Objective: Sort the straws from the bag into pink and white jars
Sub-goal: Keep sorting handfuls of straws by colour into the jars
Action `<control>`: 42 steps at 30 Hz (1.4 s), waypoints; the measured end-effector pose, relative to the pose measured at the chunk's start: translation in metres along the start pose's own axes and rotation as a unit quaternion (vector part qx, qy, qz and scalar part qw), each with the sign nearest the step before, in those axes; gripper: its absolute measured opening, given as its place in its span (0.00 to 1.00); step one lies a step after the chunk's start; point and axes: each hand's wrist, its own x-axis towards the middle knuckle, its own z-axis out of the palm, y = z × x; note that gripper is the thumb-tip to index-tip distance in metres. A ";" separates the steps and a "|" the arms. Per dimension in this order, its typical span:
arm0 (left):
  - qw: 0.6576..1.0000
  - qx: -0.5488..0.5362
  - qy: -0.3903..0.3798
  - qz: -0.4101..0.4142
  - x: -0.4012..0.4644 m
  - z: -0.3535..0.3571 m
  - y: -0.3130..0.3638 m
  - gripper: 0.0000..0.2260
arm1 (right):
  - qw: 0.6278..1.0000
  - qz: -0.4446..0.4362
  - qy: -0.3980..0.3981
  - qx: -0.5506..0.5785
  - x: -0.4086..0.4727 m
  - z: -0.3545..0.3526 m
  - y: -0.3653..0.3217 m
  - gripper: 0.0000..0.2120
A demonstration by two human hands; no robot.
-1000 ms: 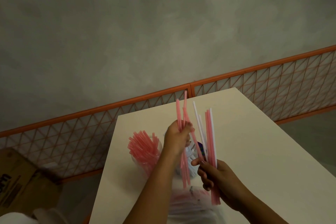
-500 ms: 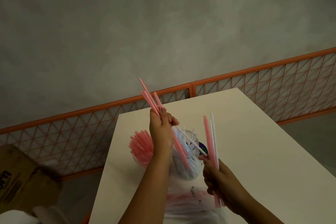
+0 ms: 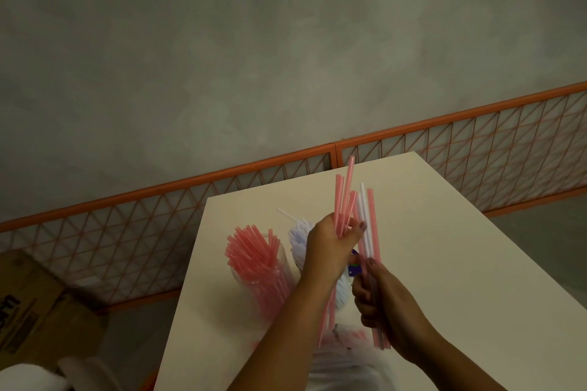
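Your left hand [image 3: 327,244] and forearm cover most of the white-straw jar [image 3: 297,240]; you see only a tuft of white tips left of the wrist. The bag [image 3: 343,355] near the worktop [image 3: 444,263] front edge is blurred and half hidden behind both arms, its contents unclear. A small purple item [image 3: 354,268] between your hands is too covered to identify. The cardboard box [image 3: 28,305] is cut off at the left edge, its print unreadable.
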 end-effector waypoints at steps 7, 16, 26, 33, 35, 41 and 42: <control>0.998 0.056 0.021 0.031 -0.004 -0.004 0.001 0.10 | 0.999 -0.026 -0.011 -0.035 -0.003 0.001 -0.002 0.18; 0.987 -0.083 0.134 0.038 0.011 -0.034 0.009 0.05 | 0.998 -0.032 -0.025 -0.042 -0.009 0.004 0.000 0.16; 0.979 -0.167 0.110 0.035 0.006 -0.051 0.016 0.05 | 0.997 -0.048 0.026 -0.052 -0.007 0.006 0.001 0.13; 0.993 0.104 0.038 0.051 -0.012 -0.009 0.009 0.14 | 0.979 -0.122 0.090 -0.140 -0.003 0.016 -0.001 0.06; 0.984 0.166 0.028 0.052 -0.016 -0.003 0.007 0.19 | 0.973 -0.138 0.107 -0.154 -0.001 0.019 -0.002 0.09; 0.972 0.205 0.051 0.101 -0.011 -0.007 0.000 0.13 | 0.971 -0.115 0.107 -0.181 0.001 0.027 0.000 0.06; 0.974 0.193 0.058 0.105 -0.010 -0.009 0.000 0.12 | 0.970 -0.112 0.104 -0.187 0.001 0.029 0.001 0.07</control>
